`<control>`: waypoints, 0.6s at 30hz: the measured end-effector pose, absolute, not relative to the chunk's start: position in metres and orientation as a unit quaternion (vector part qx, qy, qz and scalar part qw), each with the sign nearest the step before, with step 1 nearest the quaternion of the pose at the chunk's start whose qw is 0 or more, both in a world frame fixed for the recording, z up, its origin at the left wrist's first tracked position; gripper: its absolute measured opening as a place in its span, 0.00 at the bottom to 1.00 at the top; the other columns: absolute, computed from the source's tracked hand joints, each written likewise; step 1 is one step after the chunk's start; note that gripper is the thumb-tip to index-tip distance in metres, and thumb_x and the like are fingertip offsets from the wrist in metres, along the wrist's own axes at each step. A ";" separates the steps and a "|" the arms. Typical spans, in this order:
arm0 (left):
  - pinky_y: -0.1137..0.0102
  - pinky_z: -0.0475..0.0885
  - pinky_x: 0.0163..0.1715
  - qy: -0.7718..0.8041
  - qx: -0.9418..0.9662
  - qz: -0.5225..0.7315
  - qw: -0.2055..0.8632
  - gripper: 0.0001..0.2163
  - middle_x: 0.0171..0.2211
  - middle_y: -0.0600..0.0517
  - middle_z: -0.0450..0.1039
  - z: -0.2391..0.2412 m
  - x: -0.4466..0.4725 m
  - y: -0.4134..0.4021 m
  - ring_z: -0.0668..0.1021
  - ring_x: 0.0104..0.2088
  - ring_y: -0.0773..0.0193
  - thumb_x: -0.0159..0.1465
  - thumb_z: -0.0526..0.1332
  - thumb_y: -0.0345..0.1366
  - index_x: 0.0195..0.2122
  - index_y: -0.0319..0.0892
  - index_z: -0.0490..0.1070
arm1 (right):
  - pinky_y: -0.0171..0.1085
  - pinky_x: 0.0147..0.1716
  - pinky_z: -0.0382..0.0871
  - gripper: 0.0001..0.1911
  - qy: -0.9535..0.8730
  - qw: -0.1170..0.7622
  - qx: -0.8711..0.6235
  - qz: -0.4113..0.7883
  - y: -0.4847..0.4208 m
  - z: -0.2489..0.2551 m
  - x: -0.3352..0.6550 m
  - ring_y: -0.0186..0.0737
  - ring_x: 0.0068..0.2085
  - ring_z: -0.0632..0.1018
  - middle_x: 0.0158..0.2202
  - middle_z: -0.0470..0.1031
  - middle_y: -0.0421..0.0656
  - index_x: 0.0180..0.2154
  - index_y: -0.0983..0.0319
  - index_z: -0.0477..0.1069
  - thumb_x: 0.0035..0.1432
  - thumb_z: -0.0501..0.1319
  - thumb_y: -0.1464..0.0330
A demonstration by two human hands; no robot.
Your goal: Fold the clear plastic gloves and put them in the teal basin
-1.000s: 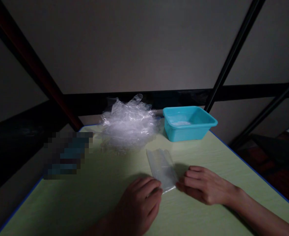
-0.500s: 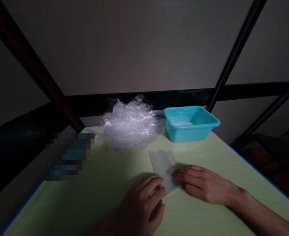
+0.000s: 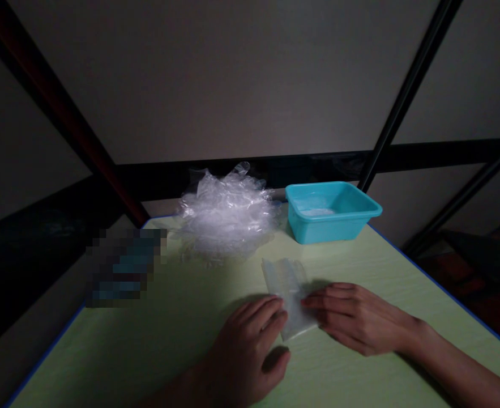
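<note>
A flat, folded piece of thin clear plastic [image 3: 293, 309] lies on the table between both hands, its far end a little wrinkled. My left hand [image 3: 250, 345] rests at its left edge, fingertips touching the plastic, thumb apart from the fingers. From the other side, my right hand [image 3: 355, 317] lays its outstretched fingers on the right edge of the plastic. Neither hand is closed around anything. Beyond them sits a loose heap of crumpled clear plastic [image 3: 230, 212], with finger-like tips showing at its top.
A turquoise plastic basin [image 3: 330, 229] stands at the back right, with something whitish and clear inside. At the left edge is a pixelated dark object [image 3: 126, 266] I cannot make out. The light green table [image 3: 182, 317] has a blue rim and meets a panelled wall [image 3: 241, 85].
Both hands stay on the folded plastic, with small shifts of the fingers. My left thumb has spread slightly outward. The whole view has shifted slightly.
</note>
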State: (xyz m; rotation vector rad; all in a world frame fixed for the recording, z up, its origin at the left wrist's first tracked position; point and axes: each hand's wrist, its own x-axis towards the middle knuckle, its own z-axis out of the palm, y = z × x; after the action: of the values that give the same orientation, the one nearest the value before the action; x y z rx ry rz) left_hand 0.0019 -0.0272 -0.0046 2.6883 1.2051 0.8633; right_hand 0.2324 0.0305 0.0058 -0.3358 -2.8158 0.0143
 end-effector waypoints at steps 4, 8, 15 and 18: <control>0.62 0.69 0.45 0.368 0.890 0.264 0.043 0.16 0.46 0.44 0.71 -0.004 0.000 -0.028 0.72 0.46 0.55 0.52 0.57 0.30 0.43 0.39 0.69 | 0.40 0.34 0.65 0.11 -0.980 0.157 -0.118 0.008 0.029 0.011 0.238 0.41 0.38 0.70 0.41 0.71 0.49 0.35 0.65 0.68 0.59 0.47 0.73; 0.61 0.67 0.47 0.322 0.919 0.220 0.054 0.17 0.50 0.43 0.67 -0.002 -0.002 -0.029 0.69 0.49 0.54 0.54 0.58 0.34 0.46 0.39 0.67 | 0.38 0.28 0.59 0.12 -0.978 0.168 -0.122 -0.005 0.027 0.012 0.238 0.37 0.31 0.68 0.31 0.71 0.45 0.32 0.64 0.69 0.61 0.48 0.72; 0.61 0.67 0.47 0.316 0.927 0.191 0.064 0.16 0.51 0.44 0.66 0.003 -0.002 -0.029 0.68 0.50 0.54 0.56 0.58 0.36 0.46 0.39 0.67 | 0.37 0.25 0.54 0.15 -0.971 0.172 -0.163 0.024 0.027 0.006 0.236 0.34 0.26 0.64 0.22 0.66 0.40 0.26 0.63 0.65 0.63 0.47 0.71; 0.62 0.67 0.47 0.316 0.927 0.194 0.063 0.16 0.50 0.44 0.67 0.004 -0.002 -0.030 0.69 0.49 0.55 0.56 0.58 0.36 0.46 0.39 0.67 | 0.37 0.25 0.53 0.16 -0.974 0.174 -0.147 0.012 0.028 0.006 0.235 0.34 0.26 0.64 0.22 0.66 0.40 0.26 0.63 0.65 0.64 0.45 0.72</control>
State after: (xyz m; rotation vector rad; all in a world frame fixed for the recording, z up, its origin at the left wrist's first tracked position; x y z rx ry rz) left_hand -0.0021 -0.0299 0.0039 2.7996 0.9541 0.5858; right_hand 0.2345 0.0276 0.0060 -0.4180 -2.7596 0.0350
